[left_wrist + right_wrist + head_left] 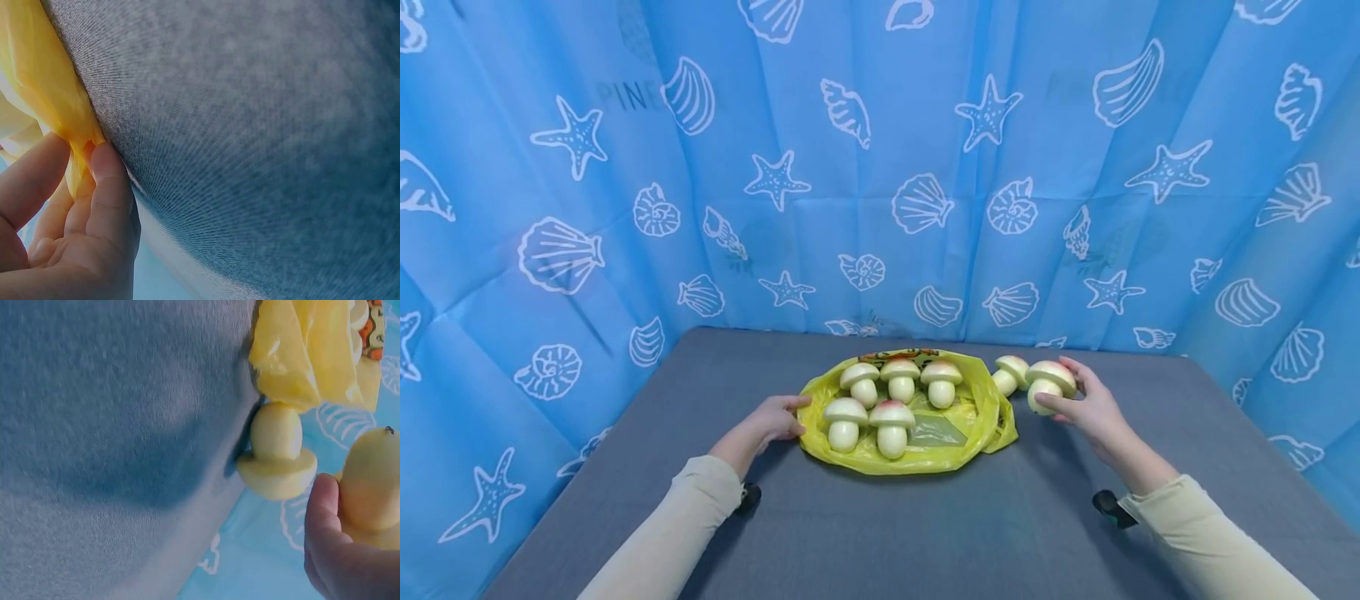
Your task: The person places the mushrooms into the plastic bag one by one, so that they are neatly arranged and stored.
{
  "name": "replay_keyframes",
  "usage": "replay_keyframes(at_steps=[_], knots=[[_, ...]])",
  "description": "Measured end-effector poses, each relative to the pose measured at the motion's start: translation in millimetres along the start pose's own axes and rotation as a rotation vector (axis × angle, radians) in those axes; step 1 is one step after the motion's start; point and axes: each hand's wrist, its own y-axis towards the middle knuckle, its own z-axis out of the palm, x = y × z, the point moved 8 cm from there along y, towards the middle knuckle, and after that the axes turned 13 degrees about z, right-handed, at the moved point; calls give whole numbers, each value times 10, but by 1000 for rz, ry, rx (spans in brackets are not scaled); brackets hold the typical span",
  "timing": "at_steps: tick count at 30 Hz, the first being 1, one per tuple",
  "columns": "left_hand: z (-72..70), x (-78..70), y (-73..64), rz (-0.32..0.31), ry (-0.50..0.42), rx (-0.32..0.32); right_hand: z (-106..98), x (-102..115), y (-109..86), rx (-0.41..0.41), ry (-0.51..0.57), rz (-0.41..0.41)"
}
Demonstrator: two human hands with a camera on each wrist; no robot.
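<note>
A yellow plastic bag (pixel 887 467) lies spread open on the table, with several pale toy mushrooms (pixel 892 429) standing inside it. At the bag's left edge my left hand (pixel 775 418) pinches the rim; the left wrist view has thumb and fingers gathered on the yellow plastic (pixel 47 69). My right hand (pixel 1093 408) grips another mushroom (pixel 1051 379) by its cap and side, to the right of the bag. One more mushroom (pixel 276 450) rests on the table between the bag and the held one, its stem toward the bag in the right wrist view.
The grey cloth-covered table (pixel 925 533) spreads out around the bag. Behind it and along both sides hangs a blue curtain (pixel 880 167) with white shells and starfish. A dark strap piece (pixel 1112 508) sits under the right wrist.
</note>
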Motion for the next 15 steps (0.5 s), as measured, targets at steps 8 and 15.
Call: replay_keyframes(at_steps=[8,15], knots=[[-7,2,-1,-3,-2,-4,139,60,-96,15,1,-67],[2,8,-1,5,-5,-9,216,77,-148,10,3,-90]])
